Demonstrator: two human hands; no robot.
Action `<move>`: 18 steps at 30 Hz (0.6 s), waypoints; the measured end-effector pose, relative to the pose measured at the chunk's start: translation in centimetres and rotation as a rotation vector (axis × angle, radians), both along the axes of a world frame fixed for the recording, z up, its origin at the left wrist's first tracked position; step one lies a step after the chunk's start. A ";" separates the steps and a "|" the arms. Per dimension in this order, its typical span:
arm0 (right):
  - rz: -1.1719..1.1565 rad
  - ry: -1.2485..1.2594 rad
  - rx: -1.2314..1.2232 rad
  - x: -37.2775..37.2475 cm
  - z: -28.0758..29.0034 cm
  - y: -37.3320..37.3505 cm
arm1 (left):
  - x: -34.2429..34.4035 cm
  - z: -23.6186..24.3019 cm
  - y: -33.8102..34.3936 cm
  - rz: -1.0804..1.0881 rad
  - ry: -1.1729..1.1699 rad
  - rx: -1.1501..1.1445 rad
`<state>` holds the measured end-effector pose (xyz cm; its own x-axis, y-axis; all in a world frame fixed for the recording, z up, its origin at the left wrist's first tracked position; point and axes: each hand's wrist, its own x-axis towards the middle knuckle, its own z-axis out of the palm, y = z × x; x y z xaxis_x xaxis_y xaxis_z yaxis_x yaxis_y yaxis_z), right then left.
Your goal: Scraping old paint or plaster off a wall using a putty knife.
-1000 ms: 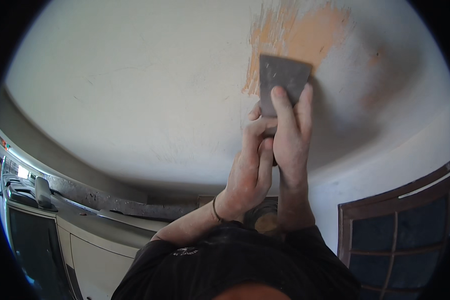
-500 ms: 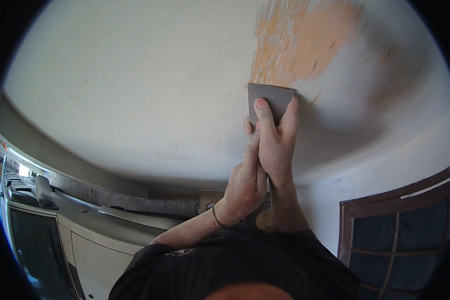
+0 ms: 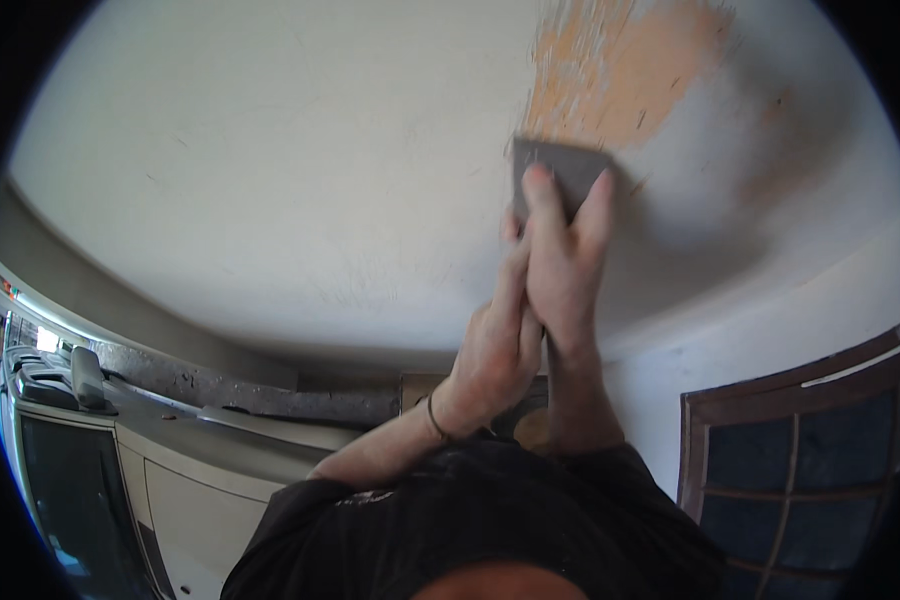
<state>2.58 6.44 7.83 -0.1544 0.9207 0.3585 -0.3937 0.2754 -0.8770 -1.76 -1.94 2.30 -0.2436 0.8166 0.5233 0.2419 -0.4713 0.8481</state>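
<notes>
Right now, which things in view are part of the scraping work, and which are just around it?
In the work:
- scraper blade, pressed flat to the surface
- right hand, fingers spread on the blade
- left hand, clasped beside the right
- orange patch of bared surface
- white painted surface

Just around:
- dark-framed window
- wristband
- black shirt

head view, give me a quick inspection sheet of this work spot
surface: white ceiling, with a scraped orange patch where the coat is off
job's things: grey scraper blade flat on the ceiling, just below the patch
clutter: nothing seen
grippers: right hand presses fingers on the blade; left hand wraps beside it, band on its wrist
cables: nothing seen
surroundings: dark paned window at right, pale wall, grey ledge at left
</notes>
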 end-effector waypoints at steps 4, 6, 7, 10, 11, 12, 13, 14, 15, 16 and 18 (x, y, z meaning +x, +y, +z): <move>-0.090 -0.061 -0.020 -0.7 0.4 -0.2 | 0.1 -1.3 1.0 0.047 0.009 0.071; -0.116 -0.070 0.059 -0.3 1.1 -0.4 | -0.2 0.3 0.3 -0.050 -0.059 -0.018; -0.088 -0.059 0.020 -0.1 0.7 -0.6 | 0.1 0.0 0.0 -0.075 -0.096 -0.062; -0.049 -0.051 -0.013 -0.2 -1.3 0.1 | 0.4 -1.7 0.3 -0.064 -0.105 -0.058; -0.044 -0.078 -0.039 0.1 -1.3 0.1 | 0.8 -1.8 0.1 -0.031 -0.088 -0.039; -0.038 -0.106 -0.065 0.5 -1.3 0.2 | 1.0 -1.7 0.2 -0.032 -0.092 -0.039; -0.021 -0.115 -0.041 0.8 -1.3 0.6 | 1.1 -1.6 0.3 -0.040 -0.099 -0.076; -0.023 -0.119 -0.044 0.8 -1.6 0.5 | 1.2 -1.4 0.3 -0.051 -0.105 -0.114; -0.013 -0.090 -0.048 0.6 -1.8 0.4 | 1.2 -1.6 0.4 -0.053 -0.110 -0.117; -0.002 -0.059 -0.053 0.6 -2.0 0.3 | 1.1 -2.0 0.4 -0.076 -0.129 -0.122; -0.025 -0.070 -0.056 0.6 -2.1 0.7 | 0.7 -2.0 0.6 -0.101 -0.143 -0.126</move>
